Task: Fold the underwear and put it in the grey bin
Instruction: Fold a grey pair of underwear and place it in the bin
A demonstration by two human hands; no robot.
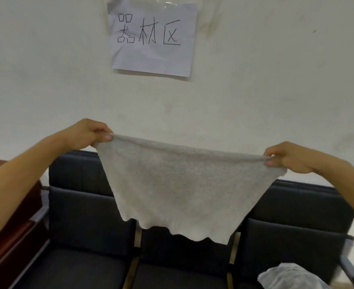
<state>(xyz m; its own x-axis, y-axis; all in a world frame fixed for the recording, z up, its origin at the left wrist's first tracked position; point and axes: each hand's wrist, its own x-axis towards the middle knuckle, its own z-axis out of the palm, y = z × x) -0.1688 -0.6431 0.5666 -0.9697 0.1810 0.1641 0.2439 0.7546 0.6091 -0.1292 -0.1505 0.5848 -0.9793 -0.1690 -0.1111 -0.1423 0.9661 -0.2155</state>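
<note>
Grey knit underwear (178,190), soft and floppy, held up in mid-air and stretched flat in front of a white wall (276,80), waistband pulled into a slightly sagging line, narrow end hanging loose with a wavy hem over the dark seats (84,215). Pinched at the left corner of the waistband by the left hand (88,132), thumb and curled fingers clamped on the cloth; same deal at the right corner with the right hand (286,157). Probably next to no weight, zero stiffness, not slippery, nothing to break, so likely to droop and bunch the moment tension dropped. Best grab spots, going by looks: those two waistband corners, then the hanging bottom edge for bringing up. Plenty of open air between cloth and wall, flat seat cushions below looked usable as a folding surface, though split by metal gaps (137,236). Reddish wooden furniture (13,236) close on the left, crumpled pale fabric (286,276) near right on the seat. Handwritten paper sign (153,36) taped far up the wall. No grey bin anywhere in view, so couldn't tell which way to carry it.
</note>
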